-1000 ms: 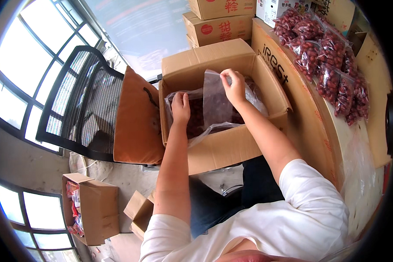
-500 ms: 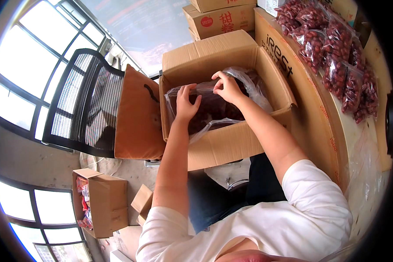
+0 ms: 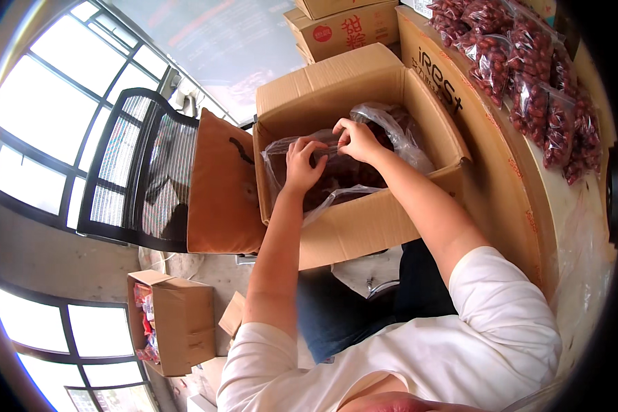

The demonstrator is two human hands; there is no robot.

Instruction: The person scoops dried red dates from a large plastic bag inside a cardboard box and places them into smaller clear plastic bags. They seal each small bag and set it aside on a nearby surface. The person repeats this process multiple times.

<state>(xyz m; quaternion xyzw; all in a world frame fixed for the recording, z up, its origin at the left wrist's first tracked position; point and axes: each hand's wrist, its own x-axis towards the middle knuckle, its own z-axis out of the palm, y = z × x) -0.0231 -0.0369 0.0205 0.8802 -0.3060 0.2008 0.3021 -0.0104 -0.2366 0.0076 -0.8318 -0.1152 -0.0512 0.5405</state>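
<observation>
My right hand [image 3: 359, 142] is bent at the wrist over an open cardboard box [image 3: 350, 240], its thumb and forefinger pinched on the edge of a clear plastic bag [image 3: 332, 152]. My left hand [image 3: 302, 165] is just left of it, with its curled fingers at the same edge and its thumb apart below. The bag's lower part blends into the dark contents, so its fill is hard to make out. A larger clear plastic liner [image 3: 405, 147] lines the box, bunched up at the right. Dark red dates [image 3: 333, 184] show dimly inside the liner.
Several filled bags of red dates [image 3: 529, 86] lie on the surface at right, above a large brown carton [image 3: 487, 158]. An orange cushion [image 3: 223, 189] rests on a mesh chair [image 3: 141, 172] at left. Another box [image 3: 182, 323] holds colourful packets. Stacked cartons [image 3: 350, 31] stand behind.
My left hand has moved right toward my right hand, and its fingers have curled in over the bag's edge. My right hand stays nearly in place. The whole view has shifted slightly.
</observation>
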